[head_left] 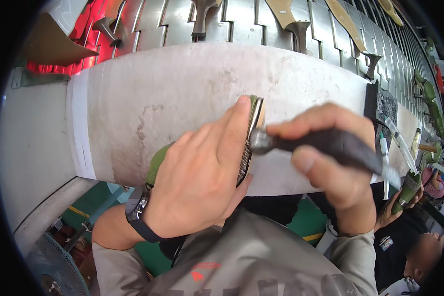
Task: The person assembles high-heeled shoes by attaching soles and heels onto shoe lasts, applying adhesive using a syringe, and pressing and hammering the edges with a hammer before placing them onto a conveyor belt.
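My left hand [197, 167] is wrapped over a green shoe [157, 164] and holds it on its side above the pale work surface. Most of the shoe is hidden under the palm; its edge shows a tan sole, a shiny rim and a dark glittery strip. In my right hand [343, 182] is a dark-handled tool [330, 145], gripped with the fingers closed. Its rounded metal head [261, 141] is at the shoe's edge, and appears to touch it. The tool's far end is blurred by motion.
Across the far side runs a metal slat conveyor [241, 22] carrying tan soles [281, 12] with dark heels. Syringes [400, 140] lie at the right beside a dark block [380, 106]. Further right, another person's hands [387, 214] hold a green shoe. A fan [59, 266] stands lower left.
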